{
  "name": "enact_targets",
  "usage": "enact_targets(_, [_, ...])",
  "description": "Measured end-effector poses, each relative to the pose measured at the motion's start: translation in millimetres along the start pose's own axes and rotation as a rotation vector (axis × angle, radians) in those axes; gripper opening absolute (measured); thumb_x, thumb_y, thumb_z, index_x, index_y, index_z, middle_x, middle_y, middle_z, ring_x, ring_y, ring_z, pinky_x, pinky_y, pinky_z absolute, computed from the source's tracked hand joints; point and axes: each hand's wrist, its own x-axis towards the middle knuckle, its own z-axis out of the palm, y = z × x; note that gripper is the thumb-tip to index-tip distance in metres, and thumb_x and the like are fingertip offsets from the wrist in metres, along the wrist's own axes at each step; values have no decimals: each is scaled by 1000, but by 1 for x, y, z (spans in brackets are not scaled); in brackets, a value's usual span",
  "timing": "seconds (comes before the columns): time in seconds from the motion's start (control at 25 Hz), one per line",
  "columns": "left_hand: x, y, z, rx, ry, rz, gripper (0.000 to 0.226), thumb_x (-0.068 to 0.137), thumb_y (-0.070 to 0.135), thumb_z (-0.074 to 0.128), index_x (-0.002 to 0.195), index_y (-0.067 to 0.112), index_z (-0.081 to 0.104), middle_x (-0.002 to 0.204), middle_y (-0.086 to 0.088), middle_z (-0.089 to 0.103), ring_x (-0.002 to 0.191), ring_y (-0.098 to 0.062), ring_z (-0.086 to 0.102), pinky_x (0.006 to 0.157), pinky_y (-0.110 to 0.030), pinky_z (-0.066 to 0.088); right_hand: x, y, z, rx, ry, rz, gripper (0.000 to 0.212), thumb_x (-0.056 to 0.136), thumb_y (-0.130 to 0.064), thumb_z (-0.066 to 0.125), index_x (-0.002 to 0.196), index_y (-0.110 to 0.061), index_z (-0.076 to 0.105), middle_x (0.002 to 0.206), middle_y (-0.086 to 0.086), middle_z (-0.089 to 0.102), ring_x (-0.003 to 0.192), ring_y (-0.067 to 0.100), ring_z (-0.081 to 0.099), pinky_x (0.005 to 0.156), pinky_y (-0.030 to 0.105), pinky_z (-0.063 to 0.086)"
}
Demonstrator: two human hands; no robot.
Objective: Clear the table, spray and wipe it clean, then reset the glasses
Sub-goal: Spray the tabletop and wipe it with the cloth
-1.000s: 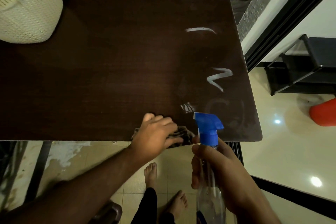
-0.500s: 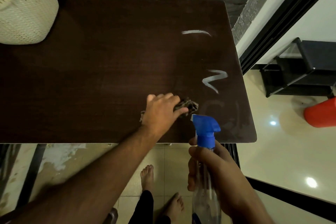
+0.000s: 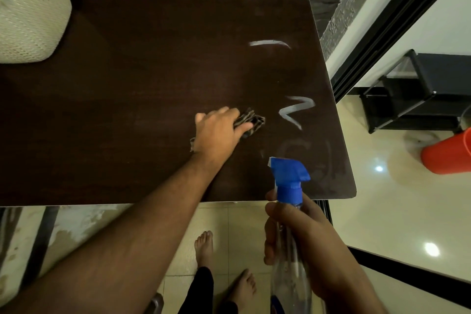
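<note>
Left hand [image 3: 216, 132]: cloth [image 3: 251, 122] pressed flat on dark surface [image 3: 127, 109], grip closed over it | right hand [image 3: 305, 237]: spray bottle [image 3: 290, 211] clasped at near edge.

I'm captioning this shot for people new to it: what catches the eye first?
The white streaks on the right of the dark table. Beside them the left hand presses a cloth to the tabletop, while the right hand holds a blue-topped spray bottle at the near edge.

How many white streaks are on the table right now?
2: one streak near the table's far right side, one zigzag streak just right of the cloth. Fainter smears may escape notice.
</note>
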Motion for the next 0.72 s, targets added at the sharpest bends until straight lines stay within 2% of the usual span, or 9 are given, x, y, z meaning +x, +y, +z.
enact_targets(0.12, [-22, 33, 7, -43, -65, 128, 29, 92, 52, 47, 99, 26, 57, 87, 12, 43, 83, -8, 47, 81, -33, 29, -1, -1, 2, -15, 4, 12, 43, 69, -27, 69, 109, -18, 56, 67, 13, 55, 53, 28, 56, 58, 40, 51])
enact_targets(0.24, [-73, 33, -1, -77, -202, 274, 36, 88, 49, 32, 101, 26, 56, 88, 12, 44, 86, -8, 47, 90, -33, 29, -1, -2, 6, -26, 4, 5, 35, 76, -25, 70, 107, -17, 57, 69, 15, 55, 54, 29, 55, 57, 40, 50])
enact_targets(0.28, [-87, 26, -5, -81, -229, 313, 42, 86, 52, 27, 99, 27, 57, 88, 12, 48, 86, -9, 49, 90, -33, 29, 0, -3, 7, -22, 7, -1, 32, 77, -24, 70, 106, -17, 57, 68, 15, 55, 53, 30, 55, 57, 40, 49])
enact_targets(0.36, [-101, 1, -8, -32, -182, 358, 44, 85, 59, 29, 88, 29, 60, 83, 12, 54, 80, -10, 52, 82, -34, 31, 2, -3, 6, -13, 6, -7, 34, 74, -25, 69, 105, -17, 58, 66, 15, 55, 52, 30, 54, 58, 41, 47])
enact_targets(0.52, [-65, -49, -14, 52, -27, 248, 40, 85, 63, 38, 78, 28, 56, 76, 11, 52, 75, -15, 55, 77, -37, 32, 8, -1, 1, -12, 7, -2, 41, 71, -28, 68, 108, -16, 55, 63, 11, 56, 52, 30, 54, 61, 42, 47])
enact_targets(0.72, [-10, -39, -12, 44, 25, 97, 34, 89, 60, 45, 82, 28, 53, 79, 12, 46, 81, -15, 55, 78, -37, 29, 20, -1, 7, -9, -14, -14, 41, 71, -29, 68, 108, -14, 56, 67, 13, 55, 53, 30, 55, 58, 39, 50])
